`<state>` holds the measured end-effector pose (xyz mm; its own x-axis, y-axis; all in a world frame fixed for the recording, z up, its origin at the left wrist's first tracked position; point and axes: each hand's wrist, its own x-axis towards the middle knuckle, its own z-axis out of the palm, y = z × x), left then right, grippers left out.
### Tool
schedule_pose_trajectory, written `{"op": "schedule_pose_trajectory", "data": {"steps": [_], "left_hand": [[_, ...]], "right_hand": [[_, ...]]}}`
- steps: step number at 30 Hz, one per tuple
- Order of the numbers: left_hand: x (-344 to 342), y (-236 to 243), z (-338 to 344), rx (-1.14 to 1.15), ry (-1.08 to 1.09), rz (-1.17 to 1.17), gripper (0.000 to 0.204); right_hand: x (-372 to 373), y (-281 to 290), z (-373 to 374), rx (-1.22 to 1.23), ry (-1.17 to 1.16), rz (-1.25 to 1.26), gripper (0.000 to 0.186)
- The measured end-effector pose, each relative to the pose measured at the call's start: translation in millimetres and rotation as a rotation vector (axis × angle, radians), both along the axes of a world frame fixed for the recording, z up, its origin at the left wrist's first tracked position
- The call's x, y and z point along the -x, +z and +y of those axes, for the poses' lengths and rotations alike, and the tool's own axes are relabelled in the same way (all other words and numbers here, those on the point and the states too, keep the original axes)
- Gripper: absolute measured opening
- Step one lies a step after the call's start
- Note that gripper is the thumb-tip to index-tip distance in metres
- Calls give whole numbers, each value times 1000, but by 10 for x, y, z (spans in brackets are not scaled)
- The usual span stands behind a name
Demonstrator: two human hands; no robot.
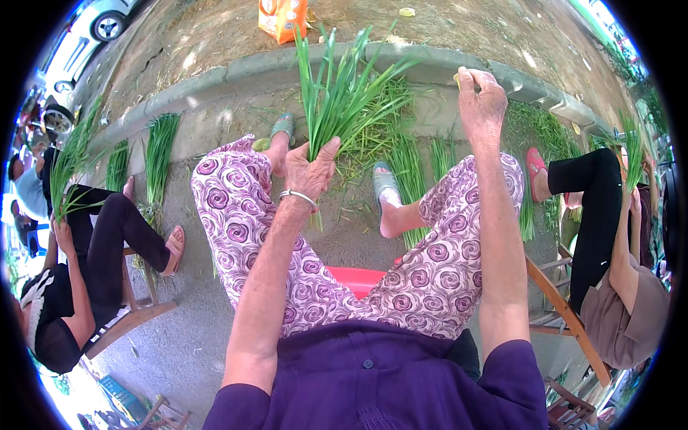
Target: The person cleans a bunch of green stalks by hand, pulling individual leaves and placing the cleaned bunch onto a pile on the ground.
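My left hand (309, 170) grips a bunch of green chives (344, 104) near its lower end, with the long leaves fanning upward and to the right. My right hand (481, 104) is raised apart from the bunch, its fingers closed in a pinch. A small yellowish bit shows at those fingertips, too small to name. Below the held bunch, loose green trimmings (362, 163) lie scattered on the ground. A laid-out bundle of chives (407, 179) rests beside my right foot, and a shorter bundle (443, 158) is close by.
A concrete kerb (236, 72) runs across ahead, with an orange bag (282, 20) on the dirt beyond. Another bundle (162, 154) lies at left. People holding green stalks sit at left (75, 287) and right (609, 279). A red plastic object (356, 278) shows between my legs.
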<state>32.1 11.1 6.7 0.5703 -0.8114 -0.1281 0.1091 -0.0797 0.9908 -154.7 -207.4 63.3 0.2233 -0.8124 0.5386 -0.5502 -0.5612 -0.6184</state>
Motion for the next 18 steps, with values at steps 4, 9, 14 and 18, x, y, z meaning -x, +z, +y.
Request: {"op": "schedule_pose_trajectory", "data": {"steps": [4,9,14,18], "left_hand": [[-6,8,18,-41,-32,-31,34],[29,27,26,-22,-88,11,32],[42,26,32,-12,-114,23,33],[34,27,40,-27,-134,11,34]], "right_hand": [[-25,68,65,43,-81,8,21],[10,1,-30,79,-131,2,23],[50,35,-3,-48,-91,-20,22],[41,57,15,-137,-125,-33,22]]}}
